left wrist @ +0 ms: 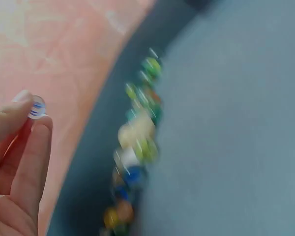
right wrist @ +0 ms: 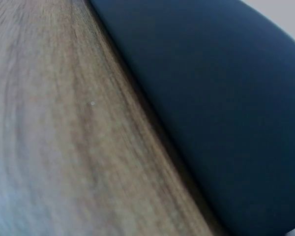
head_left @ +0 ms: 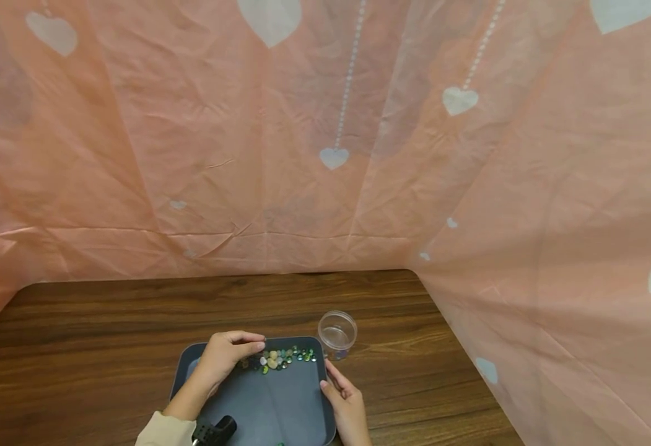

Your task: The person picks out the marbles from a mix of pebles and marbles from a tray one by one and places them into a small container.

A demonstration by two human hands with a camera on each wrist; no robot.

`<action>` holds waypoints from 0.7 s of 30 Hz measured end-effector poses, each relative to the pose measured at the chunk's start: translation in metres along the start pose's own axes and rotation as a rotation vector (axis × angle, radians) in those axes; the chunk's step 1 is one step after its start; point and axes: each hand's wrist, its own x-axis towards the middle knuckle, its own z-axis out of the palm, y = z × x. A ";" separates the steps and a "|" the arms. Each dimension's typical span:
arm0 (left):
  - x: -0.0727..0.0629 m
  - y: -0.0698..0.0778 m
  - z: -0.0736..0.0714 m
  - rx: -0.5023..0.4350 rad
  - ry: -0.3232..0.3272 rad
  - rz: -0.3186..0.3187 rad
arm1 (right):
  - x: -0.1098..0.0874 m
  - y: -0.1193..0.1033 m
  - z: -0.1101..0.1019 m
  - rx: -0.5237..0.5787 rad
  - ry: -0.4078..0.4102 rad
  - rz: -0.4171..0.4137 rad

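Observation:
Between thumb and fingertip, my left hand (head_left: 225, 356) pinches a clear glass marble with blue streaks (left wrist: 37, 106). That hand is over the far left part of a dark grey tray (head_left: 272, 402). Green, yellow, blue, white and cream marbles (left wrist: 137, 128) lie in a blurred row along the tray's far side. My right hand (head_left: 346, 402) holds the tray's right rim, thumb on the inner side and fingers outside. In the right wrist view only the tray's dark outer wall (right wrist: 206, 108) and the wood show; the hand is hidden there.
A clear round plastic tub (head_left: 337, 331) stands just past the tray's far right corner, with small bluish pieces (head_left: 340, 354) at its near side. The tray rests on a brown wooden table (head_left: 414, 371). Pink cloth with white hearts (head_left: 219, 155) hangs around the table.

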 end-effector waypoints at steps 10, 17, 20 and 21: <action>0.014 0.013 0.029 -0.353 -0.109 -0.049 | 0.001 -0.001 -0.001 0.004 -0.020 -0.011; 0.024 0.025 0.053 -0.379 -0.128 -0.020 | 0.000 -0.002 0.000 -0.010 -0.014 -0.008; 0.029 0.030 0.064 -0.376 -0.136 -0.012 | -0.001 -0.002 -0.001 -0.024 -0.009 -0.013; 0.031 0.031 0.068 -0.376 -0.140 -0.009 | -0.001 -0.002 -0.001 -0.028 -0.008 -0.015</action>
